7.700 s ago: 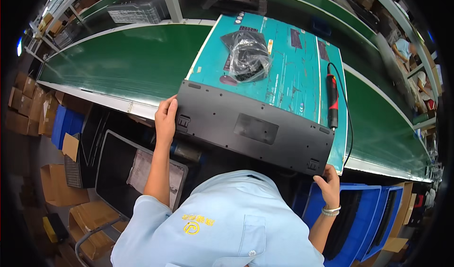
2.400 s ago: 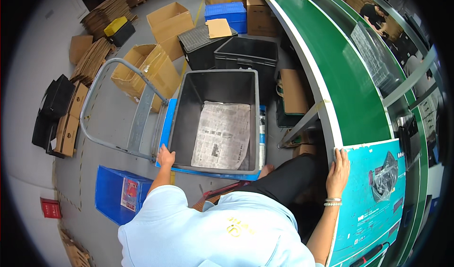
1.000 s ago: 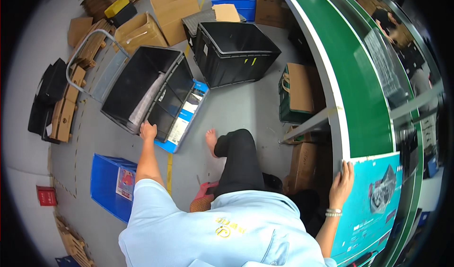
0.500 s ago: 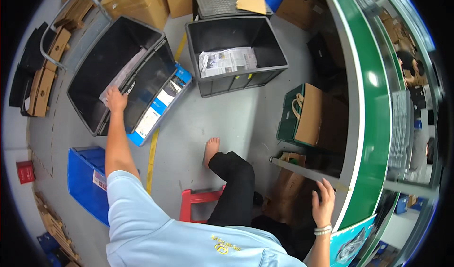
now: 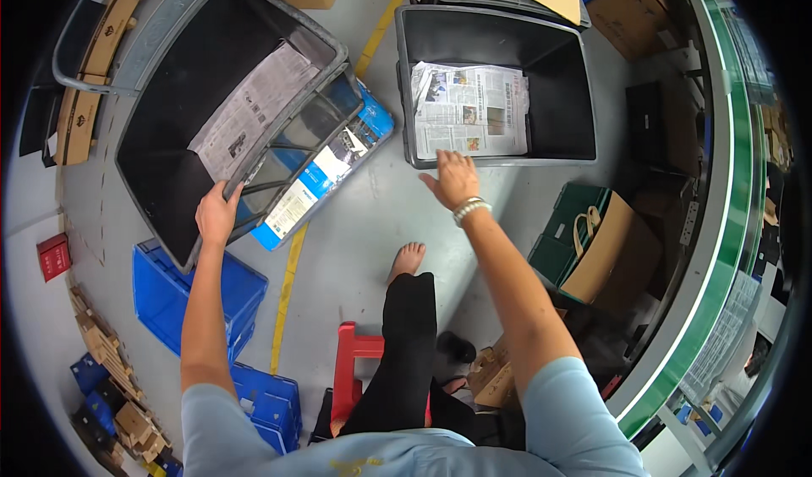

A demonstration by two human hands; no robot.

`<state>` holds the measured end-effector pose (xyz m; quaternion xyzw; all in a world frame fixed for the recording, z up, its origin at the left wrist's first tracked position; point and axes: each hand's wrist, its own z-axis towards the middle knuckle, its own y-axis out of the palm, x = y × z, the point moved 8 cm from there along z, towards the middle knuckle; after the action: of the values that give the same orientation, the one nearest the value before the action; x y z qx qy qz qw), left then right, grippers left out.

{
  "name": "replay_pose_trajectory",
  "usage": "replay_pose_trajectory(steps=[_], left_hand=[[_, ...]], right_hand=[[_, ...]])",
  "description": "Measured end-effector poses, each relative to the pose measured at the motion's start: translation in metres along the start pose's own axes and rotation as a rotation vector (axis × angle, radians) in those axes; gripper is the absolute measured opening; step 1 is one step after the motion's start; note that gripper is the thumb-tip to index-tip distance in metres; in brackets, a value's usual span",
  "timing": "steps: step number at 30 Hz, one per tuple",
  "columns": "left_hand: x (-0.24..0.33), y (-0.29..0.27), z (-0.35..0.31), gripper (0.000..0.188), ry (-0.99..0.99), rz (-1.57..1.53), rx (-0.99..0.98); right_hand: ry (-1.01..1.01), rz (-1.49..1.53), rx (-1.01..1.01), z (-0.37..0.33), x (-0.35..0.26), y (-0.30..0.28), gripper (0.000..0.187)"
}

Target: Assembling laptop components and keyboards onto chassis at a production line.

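My left hand (image 5: pixel 217 213) is closed over the near rim of a large black plastic bin (image 5: pixel 169 96), which leans tilted on the left. A newspaper sheet (image 5: pixel 258 105) lies inside it. My right hand (image 5: pixel 455 177), with a beaded bracelet (image 5: pixel 470 210) at the wrist, reaches to the near rim of a second black bin (image 5: pixel 491 37). Its fingers are stretched out and overlap that rim; whether they touch it I cannot tell. Newspaper (image 5: pixel 474 109) covers part of this bin's floor. Beside the left bin's lower edge sits a blue and white box (image 5: pixel 321 177).
A grey cart handle (image 5: pixel 161 33) stands behind the left bin. Blue crates (image 5: pixel 194 299) are at the left, with a red stool (image 5: pixel 345 367) below me. On the right are a green crate (image 5: pixel 562 223), cardboard (image 5: pixel 613 253) and a green-edged bench (image 5: pixel 706 308).
My right hand has moved from beside the bench up and left to the right bin's near rim. My left hand stays on the left bin, whose inside shows more. The view has shifted.
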<state>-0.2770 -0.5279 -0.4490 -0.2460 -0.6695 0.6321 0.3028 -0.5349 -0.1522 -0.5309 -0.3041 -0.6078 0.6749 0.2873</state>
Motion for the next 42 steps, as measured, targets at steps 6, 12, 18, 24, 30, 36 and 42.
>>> replay_pose_trajectory(steps=[6, 12, 18, 24, 30, 36, 42], left_hand=[[0.000, -0.004, -0.002, 0.029, -0.030, -0.055, 0.037], [0.000, -0.005, -0.007, 0.028, -0.054, -0.003, 0.071], [0.000, -0.015, -0.007, 0.030, -0.073, -0.001, 0.016], [-0.005, -0.002, -0.008, 0.035, -0.095, -0.014, -0.021], [-0.026, -0.009, -0.011, 0.048, 0.129, -0.161, -0.200], [-0.109, -0.017, -0.051, 0.020, -0.156, 0.133, -0.308], [0.064, -0.077, -0.066, 0.026, 0.066, 0.199, -0.353]], right_hand=[[0.137, 0.034, -0.215, 0.023, -0.024, 0.060, 0.043], [0.003, -0.061, 0.006, -0.029, -0.011, 0.063, 0.016], [-0.086, -0.161, -0.054, -0.159, 0.047, 0.054, 0.013], [-0.057, -0.271, -0.353, -0.243, 0.078, 0.065, 0.017], [-0.028, -0.285, -0.558, -0.365, 0.111, 0.082, 0.020], [0.162, -0.061, -0.566, -0.406, 0.129, 0.067, 0.020], [0.381, 0.729, -0.472, -0.283, 0.057, -0.013, 0.044]])
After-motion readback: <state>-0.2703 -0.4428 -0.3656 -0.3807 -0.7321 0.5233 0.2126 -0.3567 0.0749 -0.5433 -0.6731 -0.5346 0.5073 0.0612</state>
